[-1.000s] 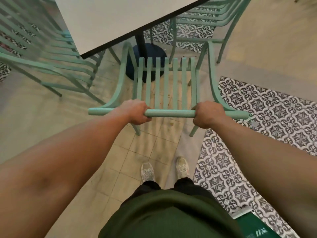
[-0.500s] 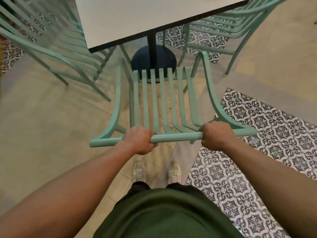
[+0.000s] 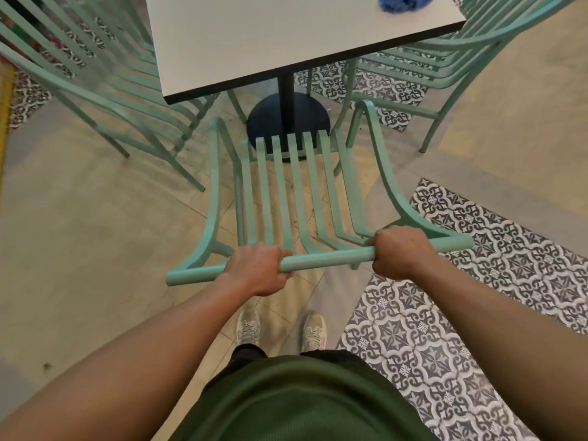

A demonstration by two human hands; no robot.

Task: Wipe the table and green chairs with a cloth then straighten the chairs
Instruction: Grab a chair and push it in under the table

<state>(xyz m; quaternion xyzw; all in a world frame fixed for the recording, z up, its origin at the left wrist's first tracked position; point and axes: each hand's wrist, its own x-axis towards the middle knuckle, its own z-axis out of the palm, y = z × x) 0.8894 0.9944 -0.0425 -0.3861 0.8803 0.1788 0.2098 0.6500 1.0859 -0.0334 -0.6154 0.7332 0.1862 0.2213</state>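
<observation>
A green slatted chair [image 3: 296, 192] stands in front of me, facing the white table [image 3: 270, 39]. My left hand [image 3: 257, 268] grips the left part of its top back rail, fingers curled round the tube. My right hand [image 3: 399, 256] grips the same rail near its right end. A crumpled blue cloth [image 3: 402, 2] lies at the table's far right corner, away from both hands. The chair's front edge sits short of the table's near edge.
A second green chair [image 3: 95, 90] stands to the left of the table and a third [image 3: 439, 62] to its right. The table's black round base [image 3: 286, 117] sits just beyond the held chair. Patterned tiles [image 3: 477, 281] cover the floor at right; my feet [image 3: 280, 329] are behind the chair.
The chair's back rail has come lower and nearer to me in the view, and more of the table with the blue cloth now shows. Both hands keep their grip on the rail.
</observation>
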